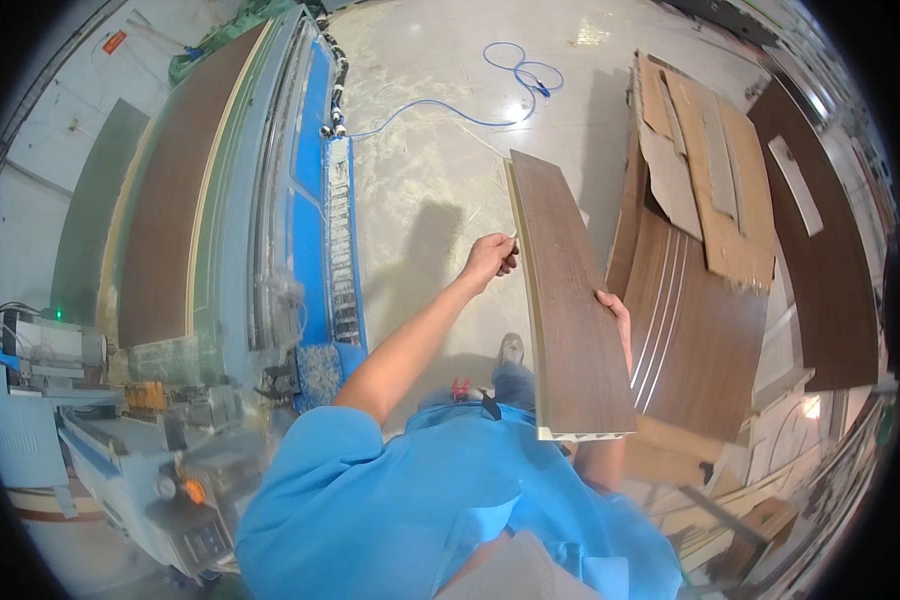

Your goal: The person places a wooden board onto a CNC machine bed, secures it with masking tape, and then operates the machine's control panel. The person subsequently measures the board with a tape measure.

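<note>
Brown board held in one hand, with the other hand at its pale edge

The board (575,300) is in front of the person, over the floor (450,60), with its near end close to the blue shirt (400,500). It tips, so its wide brown face and its thin pale left side both show. That tilt likely makes the left side easy to see and reach.

The right hand (620,318) holds the board by its right side. Its fingers curl around that side, and the rest of the hand is hidden behind. It seems to bear the weight, which leaves the other hand free.

The left hand (488,262) is at the pale side, with its fingers bent in narrow. Something thin and white may be at their tips, but I cannot tell if they pinch it.

To the right, more brown boards lie in a pile (705,350). Cardboard (732,205) lies on top, maybe to keep off scratches. To the left is a big machine (312,200) with a blue side, and a brown panel (185,200) rests on it. A blue hose (430,102) runs loose across the floor, ending in loops.
</note>
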The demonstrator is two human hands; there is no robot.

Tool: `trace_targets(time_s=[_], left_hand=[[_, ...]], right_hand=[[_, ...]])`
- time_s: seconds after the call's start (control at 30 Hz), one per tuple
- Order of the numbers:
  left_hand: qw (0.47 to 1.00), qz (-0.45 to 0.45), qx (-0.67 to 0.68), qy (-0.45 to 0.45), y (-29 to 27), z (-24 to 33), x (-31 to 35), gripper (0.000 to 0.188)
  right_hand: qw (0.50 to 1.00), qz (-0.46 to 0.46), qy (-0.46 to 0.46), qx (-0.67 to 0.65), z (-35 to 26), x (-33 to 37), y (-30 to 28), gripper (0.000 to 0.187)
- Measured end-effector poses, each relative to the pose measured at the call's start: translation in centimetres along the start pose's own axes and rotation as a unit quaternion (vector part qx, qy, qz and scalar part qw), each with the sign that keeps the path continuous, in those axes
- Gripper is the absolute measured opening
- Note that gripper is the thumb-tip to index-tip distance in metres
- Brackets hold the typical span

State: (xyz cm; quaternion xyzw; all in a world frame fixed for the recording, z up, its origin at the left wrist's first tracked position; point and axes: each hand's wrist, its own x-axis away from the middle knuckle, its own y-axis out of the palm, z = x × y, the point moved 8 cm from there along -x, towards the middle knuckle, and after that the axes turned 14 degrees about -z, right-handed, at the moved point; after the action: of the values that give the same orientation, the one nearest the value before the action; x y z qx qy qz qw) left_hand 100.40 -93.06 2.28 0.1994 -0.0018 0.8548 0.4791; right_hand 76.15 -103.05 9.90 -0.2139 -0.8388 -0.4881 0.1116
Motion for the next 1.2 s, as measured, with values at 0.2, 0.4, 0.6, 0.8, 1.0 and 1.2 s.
trace_targets(time_s=[0.2,0.4,0.6,0.8,1.0,1.2], left_hand=[[0.921,0.245,-0.288,-0.093,-21.0,-3.6,-5.1,0.023],[0.722,0.010,-0.427,-0.545,-34.6,-26.2,7.8,0.033],[0.794,-0.177,-0.322,-0.484,-34.3,-26.8,3.8,0.062],[0.943,0.237,0.233,-0.034,-49.2,4.6,-14.4,0.052],[0.834,0.347,0.378,0.203,-60.2,24.0,-17.9,0.054],[0.692,0.551,0.412,0.218,-64.2,25.3,-16.9,0.049]], right_hand=[[0.985,-0.144,0.092,-0.002,-10.7,-19.6,0.6,0.039],[0.978,-0.181,0.042,0.098,-20.0,-37.5,4.0,0.036],[0.963,-0.181,0.188,0.066,-21.0,-55.1,17.2,0.036],[0.941,-0.075,0.036,0.328,-17.6,-76.9,27.6,0.044],[0.899,-0.372,0.083,0.215,-4.9,-94.3,46.4,0.049],[0.890,-0.367,0.150,0.225,8.3,-107.0,57.3,0.052]])
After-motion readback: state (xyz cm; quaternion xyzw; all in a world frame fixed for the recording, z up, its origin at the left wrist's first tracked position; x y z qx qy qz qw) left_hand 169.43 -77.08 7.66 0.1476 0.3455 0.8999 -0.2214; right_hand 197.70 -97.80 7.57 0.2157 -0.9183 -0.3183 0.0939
